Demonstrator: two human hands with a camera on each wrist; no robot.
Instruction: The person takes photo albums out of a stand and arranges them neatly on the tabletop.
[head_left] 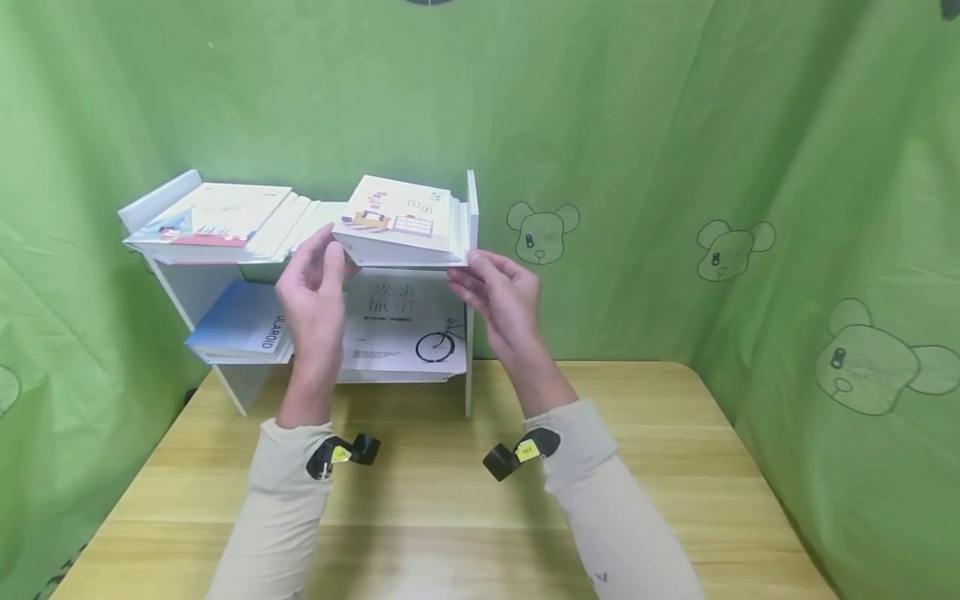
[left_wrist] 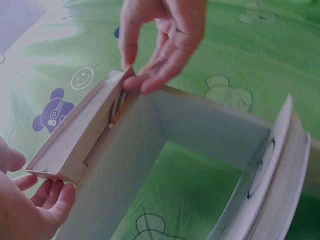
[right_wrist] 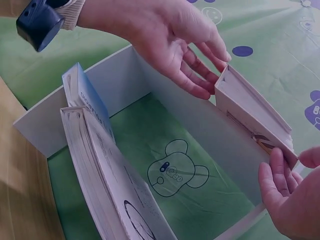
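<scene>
A thick white book (head_left: 401, 212) with a small coloured drawing on its cover lies on the right part of the upper shelf. Its near edge is between my two hands. My left hand (head_left: 315, 287) pinches the front left corner, thumb beside the cover and fingertips lower down. At the front right corner my right hand (head_left: 502, 296) pinches with its thumb above and fingers beneath. From the side, the left wrist view shows fingertips of both hands at opposite ends of the book (left_wrist: 75, 135). The same grip on the book (right_wrist: 250, 110) appears in the right wrist view.
The white two-level shelf (head_left: 471, 333) stands on a wooden table (head_left: 600, 467). Several books (head_left: 240, 208) fill its upper left. Below are a blue book (head_left: 240, 321) and a book with a bicycle cover (head_left: 397, 342). A green curtain (head_left: 615, 108) hangs behind.
</scene>
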